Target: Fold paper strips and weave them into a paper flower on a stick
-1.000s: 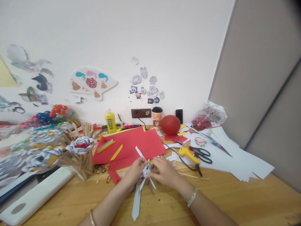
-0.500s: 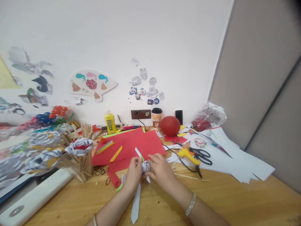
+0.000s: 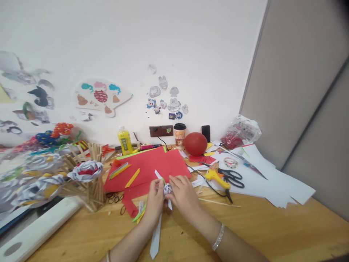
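Observation:
Between my two hands, above the table's front part, sits a small white paper flower (image 3: 167,189) of folded strips with a bit of green at its top. My left hand (image 3: 156,199) pinches its left side, thumb and fingers together. My right hand (image 3: 182,193) curves round its right side with the fingertips pressed to it. A long white paper strip (image 3: 155,240) with a pointed end hangs below toward me, and another white strip end sticks out above. Behind the hands lie red paper sheets (image 3: 152,165). Parts of the flower are hidden by my fingers.
A yellow glue gun (image 3: 217,178) and black scissors (image 3: 233,177) lie on the right by white paper sheets (image 3: 256,185). A red balloon (image 3: 195,144), a paper cup (image 3: 180,135) and a yellow bottle (image 3: 125,141) stand at the back. Wooden sticks (image 3: 94,194) and paper flowers (image 3: 85,171) fill the left.
The camera view has shifted slightly, so the surroundings appear a little further left. Both hands stay on the paper flower; the right fingers have moved slightly over its top.

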A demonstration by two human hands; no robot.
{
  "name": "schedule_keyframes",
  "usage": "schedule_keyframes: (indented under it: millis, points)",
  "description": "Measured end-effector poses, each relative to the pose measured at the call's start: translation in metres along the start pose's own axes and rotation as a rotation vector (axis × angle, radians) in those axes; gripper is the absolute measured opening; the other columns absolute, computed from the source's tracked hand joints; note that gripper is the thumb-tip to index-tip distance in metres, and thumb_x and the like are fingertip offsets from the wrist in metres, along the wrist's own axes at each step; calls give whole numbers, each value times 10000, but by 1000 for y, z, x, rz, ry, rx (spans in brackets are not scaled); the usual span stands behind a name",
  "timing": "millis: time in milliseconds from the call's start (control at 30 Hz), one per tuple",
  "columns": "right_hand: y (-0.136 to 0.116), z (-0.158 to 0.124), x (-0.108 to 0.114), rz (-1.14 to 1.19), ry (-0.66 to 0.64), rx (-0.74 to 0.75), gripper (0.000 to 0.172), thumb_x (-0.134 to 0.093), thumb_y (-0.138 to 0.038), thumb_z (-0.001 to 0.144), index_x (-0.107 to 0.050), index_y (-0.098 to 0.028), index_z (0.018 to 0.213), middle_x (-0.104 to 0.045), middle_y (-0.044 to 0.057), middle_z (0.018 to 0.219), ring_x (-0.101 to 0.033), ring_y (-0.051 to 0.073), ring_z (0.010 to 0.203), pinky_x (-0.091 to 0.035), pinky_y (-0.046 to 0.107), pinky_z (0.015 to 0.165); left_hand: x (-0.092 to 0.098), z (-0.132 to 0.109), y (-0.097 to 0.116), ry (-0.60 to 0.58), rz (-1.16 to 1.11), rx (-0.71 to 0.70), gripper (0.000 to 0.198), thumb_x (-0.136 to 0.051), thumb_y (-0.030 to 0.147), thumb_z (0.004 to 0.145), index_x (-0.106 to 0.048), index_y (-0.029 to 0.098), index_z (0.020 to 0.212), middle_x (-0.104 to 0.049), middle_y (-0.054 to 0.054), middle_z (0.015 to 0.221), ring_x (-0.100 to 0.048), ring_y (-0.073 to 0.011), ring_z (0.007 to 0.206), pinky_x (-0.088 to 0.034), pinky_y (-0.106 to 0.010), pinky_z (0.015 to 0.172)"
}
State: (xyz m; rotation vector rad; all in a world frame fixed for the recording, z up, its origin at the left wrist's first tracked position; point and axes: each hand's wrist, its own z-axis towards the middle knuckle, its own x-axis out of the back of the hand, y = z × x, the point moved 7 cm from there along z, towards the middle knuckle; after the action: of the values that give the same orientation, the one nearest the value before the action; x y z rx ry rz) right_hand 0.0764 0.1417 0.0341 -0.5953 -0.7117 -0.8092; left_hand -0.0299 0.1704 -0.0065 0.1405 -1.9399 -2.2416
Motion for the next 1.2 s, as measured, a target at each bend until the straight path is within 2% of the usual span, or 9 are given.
schedule_keyframes:
  millis: [100,233,467,667,767,867,967,1100,1200]
  points:
    - [-2,-1,-7,-16,-6,-54,420,-614,-297,746,-553,-108,1116,-573,129,1132,-465,262,1025,-331,466,927,-3,-2,-3,-28,-20,52,426,-463,597,679,-435,198,826,-436,87,514,-399,-90,340,-324,-213,350]
    - [-5,-1,-11,-37,-7,-117,434,-596,-290,762,-531,-79,1136,-550,152,1160,-440,276,1068,-298,479,950,4,-1,5,60,20,-45,419,-538,570,644,-486,178,783,-504,48,573,-483,-110,452,-385,-229,448]
    - [6,1,17,116,25,-186,331,-469,-280,835,-541,-121,1117,-576,137,1092,-482,247,986,-380,420,861,16,11,5,131,-83,-59,391,-570,541,640,-521,162,725,-531,33,578,-477,-108,517,-387,-219,514]
    - [18,-1,12,404,57,-263,265,-390,-193,848,-570,-172,1041,-587,87,984,-525,190,929,-410,328,827,11,10,6,70,-173,-27,390,-623,529,592,-514,172,704,-503,61,537,-445,-87,460,-365,-202,483]
    - [33,-4,6,592,96,-412,271,-423,-218,820,-558,-159,1047,-590,94,988,-539,196,937,-412,334,835,9,8,9,36,-241,-3,368,-584,530,635,-510,176,706,-493,64,529,-430,-76,449,-352,-186,457]
    - [45,-6,-9,854,2,-556,286,-461,-307,795,-565,-143,1005,-628,77,853,-590,194,788,-461,319,707,6,7,10,4,-386,62,351,-616,491,619,-494,188,750,-529,60,569,-479,-80,477,-399,-192,491]
    - [47,-2,-17,1084,-37,-536,251,-491,-351,769,-588,-141,865,-631,49,760,-593,174,692,-463,285,625,2,6,9,-11,-506,111,389,-674,420,571,-489,194,827,-595,36,672,-564,-107,592,-448,-221,587]
    - [58,1,-13,1160,105,-540,214,-552,-362,720,-567,-149,725,-621,29,712,-592,174,715,-459,288,674,-11,2,11,-182,-540,128,521,-696,324,568,-455,223,1018,-621,25,732,-610,-137,681,-465,-278,700]
    - [65,1,-15,1175,98,-596,229,-553,-380,709,-539,-155,669,-599,14,650,-592,177,684,-462,287,643,-16,0,10,-299,-428,133,454,-680,323,590,-505,202,991,-637,-23,831,-618,-167,757,-465,-311,745]
